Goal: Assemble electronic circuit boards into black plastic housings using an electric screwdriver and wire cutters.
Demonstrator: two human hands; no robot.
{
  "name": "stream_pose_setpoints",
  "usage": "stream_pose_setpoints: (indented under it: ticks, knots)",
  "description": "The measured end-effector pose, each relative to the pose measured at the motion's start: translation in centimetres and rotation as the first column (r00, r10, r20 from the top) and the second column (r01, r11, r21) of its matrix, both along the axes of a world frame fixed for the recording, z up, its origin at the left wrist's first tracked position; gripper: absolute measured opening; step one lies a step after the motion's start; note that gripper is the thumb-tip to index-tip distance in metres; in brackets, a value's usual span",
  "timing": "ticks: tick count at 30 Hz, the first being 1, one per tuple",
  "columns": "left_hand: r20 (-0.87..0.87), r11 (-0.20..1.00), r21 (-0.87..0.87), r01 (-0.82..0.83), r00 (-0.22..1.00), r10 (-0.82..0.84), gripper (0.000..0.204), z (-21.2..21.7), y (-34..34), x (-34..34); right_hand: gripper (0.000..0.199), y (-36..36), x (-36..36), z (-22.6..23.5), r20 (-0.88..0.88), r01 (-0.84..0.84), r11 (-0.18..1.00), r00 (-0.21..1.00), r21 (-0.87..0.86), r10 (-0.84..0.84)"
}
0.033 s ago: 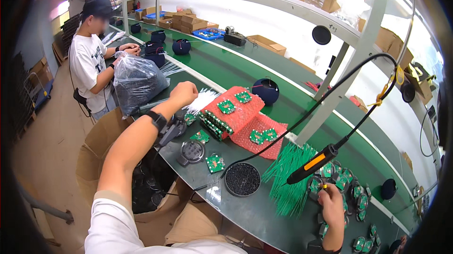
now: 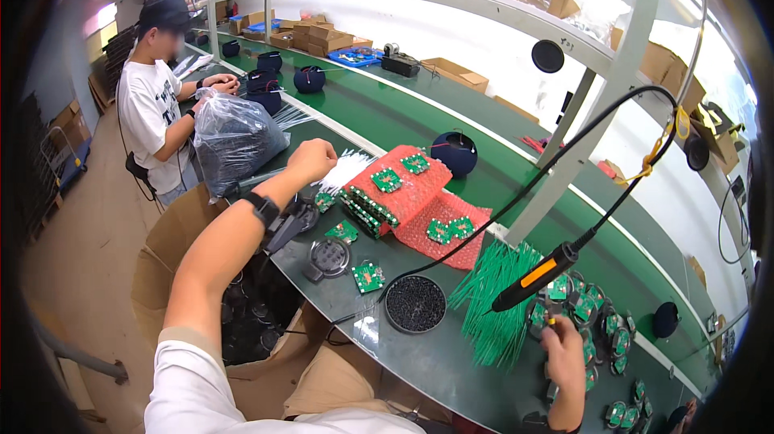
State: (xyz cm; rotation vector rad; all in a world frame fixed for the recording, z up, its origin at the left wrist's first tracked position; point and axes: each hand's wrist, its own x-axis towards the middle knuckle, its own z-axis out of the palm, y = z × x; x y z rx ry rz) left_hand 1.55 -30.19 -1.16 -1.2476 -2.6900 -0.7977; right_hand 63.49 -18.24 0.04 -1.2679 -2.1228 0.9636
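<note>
Yellow-banded tool [image 2: 551, 322] sits gripped in the right hand [image 2: 565, 348], left hand [image 2: 312, 161] curled closed, any contents hidden.

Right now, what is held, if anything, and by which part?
The right hand holds a small yellow-banded tool near the band; for the left hand, it cannot be told.

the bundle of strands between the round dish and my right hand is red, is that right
No, the bundle of strands is green, not red, as the head view shows. It does lie between the round dish and your right hand.
</note>
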Motion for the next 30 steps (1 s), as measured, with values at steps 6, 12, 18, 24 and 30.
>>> stream_pose_setpoints:
  ticks: [6, 12, 18, 24, 30]
  knots:
    - [0.509, 0.934, 0.188, 0.303, 0.783, -0.356, 0.013, 3.7, -8.8, 10.8, 0.044, -2.7, -1.4, -3.7, 0.022, 0.010, 0.992, 1.000, 0.124, -0.013]
    - [0.962, -0.152, 0.237, 0.960, -0.254, -0.104, 0.037, -8.7, -23.8, 24.6, 0.039, -3.7, -2.6, -6.4, 0.015, -0.023, 0.973, 1.000, 0.230, 0.020]
    - [0.979, 0.476, -0.122, 0.871, 0.026, 0.204, 0.051, -38.7, -59.0, 28.7, 0.039, -4.3, -2.6, -5.9, 0.059, -0.098, 0.966, 0.995, 0.241, 0.086]
    - [0.966, 0.445, -0.004, 0.896, -0.111, 0.234, 0.050, -37.0, -55.7, 33.5, 0.040, -4.1, -3.0, -6.9, 0.113, -0.164, 0.958, 0.984, 0.235, 0.140]
    - [0.948, 0.425, 0.114, 0.898, -0.227, 0.224, 0.049, -36.8, -53.7, 37.0, 0.040, -4.5, -3.3, -7.1, 0.188, -0.204, 0.940, 0.970, 0.272, 0.156]
